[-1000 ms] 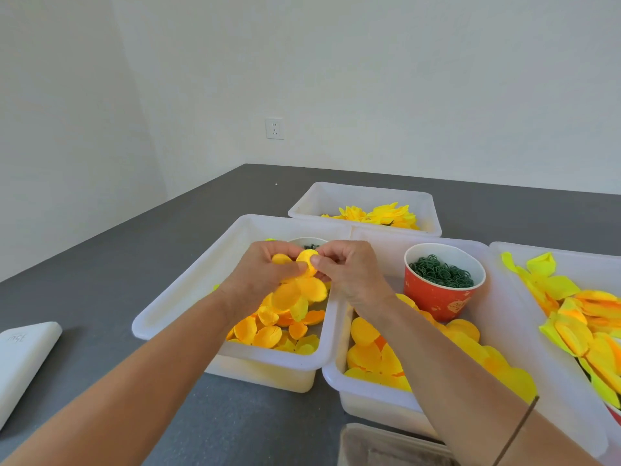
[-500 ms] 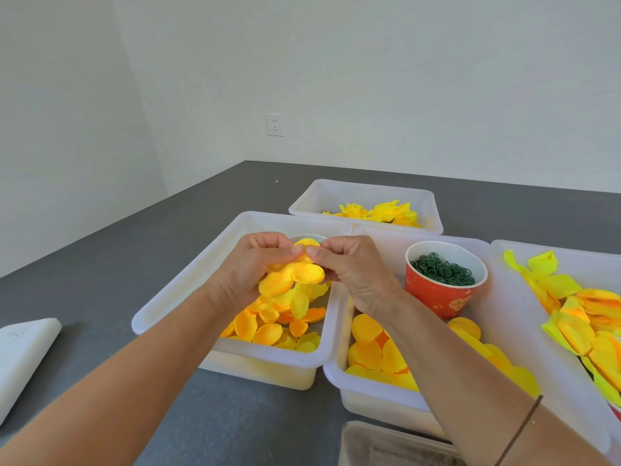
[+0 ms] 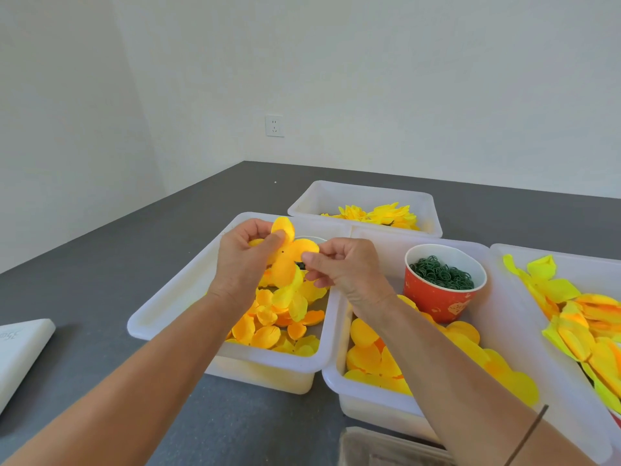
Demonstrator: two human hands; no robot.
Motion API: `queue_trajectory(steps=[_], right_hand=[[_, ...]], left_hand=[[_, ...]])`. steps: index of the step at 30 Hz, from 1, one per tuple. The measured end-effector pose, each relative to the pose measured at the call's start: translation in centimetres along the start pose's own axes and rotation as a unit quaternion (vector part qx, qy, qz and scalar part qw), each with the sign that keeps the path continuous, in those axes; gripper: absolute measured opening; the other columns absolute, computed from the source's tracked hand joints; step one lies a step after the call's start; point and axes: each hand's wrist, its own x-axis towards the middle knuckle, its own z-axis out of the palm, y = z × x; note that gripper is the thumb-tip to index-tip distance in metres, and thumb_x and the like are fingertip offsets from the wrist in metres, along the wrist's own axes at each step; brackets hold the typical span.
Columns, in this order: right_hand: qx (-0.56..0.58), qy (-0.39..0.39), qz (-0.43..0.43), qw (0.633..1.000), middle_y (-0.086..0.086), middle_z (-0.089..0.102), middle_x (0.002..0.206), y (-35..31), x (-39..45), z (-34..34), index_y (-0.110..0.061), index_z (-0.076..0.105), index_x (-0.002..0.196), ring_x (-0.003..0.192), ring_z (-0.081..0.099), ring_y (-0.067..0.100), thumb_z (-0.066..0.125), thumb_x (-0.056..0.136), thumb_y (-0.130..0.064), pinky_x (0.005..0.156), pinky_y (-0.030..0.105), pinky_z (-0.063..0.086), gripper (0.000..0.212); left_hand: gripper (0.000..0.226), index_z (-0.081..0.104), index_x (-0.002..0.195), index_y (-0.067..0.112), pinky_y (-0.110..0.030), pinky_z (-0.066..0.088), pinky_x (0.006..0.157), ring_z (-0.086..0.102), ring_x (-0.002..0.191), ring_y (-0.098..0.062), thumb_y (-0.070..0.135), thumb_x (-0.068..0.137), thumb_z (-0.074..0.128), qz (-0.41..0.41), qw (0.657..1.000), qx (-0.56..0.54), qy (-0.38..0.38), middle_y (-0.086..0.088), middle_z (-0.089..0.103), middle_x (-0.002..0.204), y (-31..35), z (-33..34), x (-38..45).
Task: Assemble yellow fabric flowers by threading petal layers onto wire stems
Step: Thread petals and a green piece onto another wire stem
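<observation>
Yellow petal layer [image 3: 289,260] (orange-tinged, dark centre) between both hands

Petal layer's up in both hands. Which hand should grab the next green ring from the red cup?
Probably the right hand: the red cup of green rings sits just to its right, while the left hand grips most of the petal layer.

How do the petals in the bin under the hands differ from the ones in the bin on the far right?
The petals under the hands are small, rounded and mostly orange-yellow; the far-right petals are longer, pointed and folded, with bright lemon-green edges. The small ones lie as a loose heap in their bin, while the long ones sprawl across theirs. Both kinds are yellow fabric pieces kept in white plastic bins.
</observation>
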Motion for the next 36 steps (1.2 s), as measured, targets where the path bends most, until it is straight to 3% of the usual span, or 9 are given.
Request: queue_trajectory(steps=[4,8,11,16,19,24,27,30,36], right_hand=[[0.003,0.071,0.008,0.997,0.000,0.067,0.065,-0.2,0.3,-0.4,-0.015,0.069,0.076,0.058,0.063,0.005,0.064,0.087,-0.015,0.056,0.019,0.052,0.012],[-0.095,0.051,-0.023,0.994,0.001,0.067,0.064,-0.3,-0.1,-0.1,-0.010,0.070,0.077,0.057,0.063,0.006,0.066,0.085,-0.021,0.060,0.021,0.053,0.015],[-0.127,0.033,-0.016,0.991,0.000,0.062,0.058,-0.2,0.0,-0.2,-0.003,0.069,0.076,0.049,0.057,0.003,0.066,0.086,-0.016,0.059,0.020,0.051,0.016],[0.022,-0.035,-0.011,0.999,0.008,0.061,0.064,-0.5,-0.1,-0.5,0.007,0.068,0.082,0.055,0.057,0.008,0.063,0.086,-0.003,0.056,0.018,0.050,0.012],[0.088,-0.067,0.006,0.994,0.009,0.065,0.068,-0.7,-0.1,-0.4,0.000,0.070,0.081,0.059,0.061,0.011,0.063,0.085,-0.004,0.058,0.020,0.053,0.009],[-0.042,0.031,-0.036,0.998,0.018,0.067,0.071,0.0,0.1,-0.2,0.004,0.071,0.084,0.063,0.060,0.017,0.066,0.085,-0.008,0.067,0.034,0.054,0.013],[-0.134,0.055,-0.056,0.988,0.003,0.064,0.060,0.0,0.2,0.1,-0.008,0.069,0.069,0.055,0.057,0.009,0.071,0.082,-0.019,0.064,0.026,0.051,0.017],[-0.170,0.059,-0.053,0.982,-0.001,0.061,0.054,-0.1,0.1,0.2,-0.019,0.061,0.055,0.051,0.055,0.008,0.075,0.077,-0.028,0.058,0.024,0.049,0.028],[-0.161,0.048,-0.043,0.985,0.005,0.061,0.060,-0.3,0.0,0.3,-0.004,0.066,0.066,0.057,0.055,0.015,0.068,0.085,-0.017,0.064,0.030,0.049,0.023]], left_hand=[[0.012,0.067,0.080,0.017,-0.028,0.049,0.060,0.056,0.064,-0.012,0.006,0.078,0.071,0.029,0.996,0.025,-0.083,0.001,0.064,0.068,-0.1,0.3,-0.4],[0.014,0.070,0.070,0.022,-0.014,0.046,0.057,0.055,0.057,0.000,0.011,0.079,0.072,0.062,0.989,0.085,-0.108,0.011,0.064,0.060,-0.6,0.4,-0.3],[0.015,0.069,0.071,0.019,-0.013,0.044,0.055,0.052,0.053,0.001,0.009,0.083,0.068,0.032,0.985,0.121,-0.118,0.013,0.060,0.058,-0.7,0.4,-0.3],[0.010,0.064,0.056,0.008,-0.020,0.047,0.045,0.056,0.045,-0.014,0.010,0.066,0.068,-0.148,0.967,-0.113,-0.172,-0.005,0.061,0.052,0.4,-0.4,0.0],[0.014,0.066,0.053,0.011,-0.021,0.049,0.045,0.059,0.045,-0.016,0.011,0.067,0.065,-0.175,0.955,-0.153,-0.185,-0.007,0.063,0.054,0.7,-0.8,0.0],[0.012,0.071,0.080,0.014,-0.016,0.048,0.057,0.060,0.062,-0.004,0.009,0.087,0.062,-0.004,0.983,0.077,-0.167,0.006,0.068,0.067,-0.1,0.2,-0.7],[0.007,0.070,0.082,0.011,-0.024,0.047,0.065,0.056,0.070,-0.011,0.011,0.086,0.064,0.052,0.976,0.165,-0.130,0.000,0.065,0.075,-0.7,0.5,-0.5],[0.012,0.066,0.069,0.017,-0.023,0.044,0.058,0.052,0.063,-0.010,0.017,0.080,0.071,0.069,0.979,0.172,-0.078,0.002,0.062,0.067,-0.9,0.4,-0.2],[0.021,0.063,0.059,0.020,-0.014,0.037,0.046,0.045,0.050,-0.001,0.015,0.075,0.076,0.056,0.988,0.127,-0.063,0.012,0.056,0.053,-0.8,0.5,-0.3]])
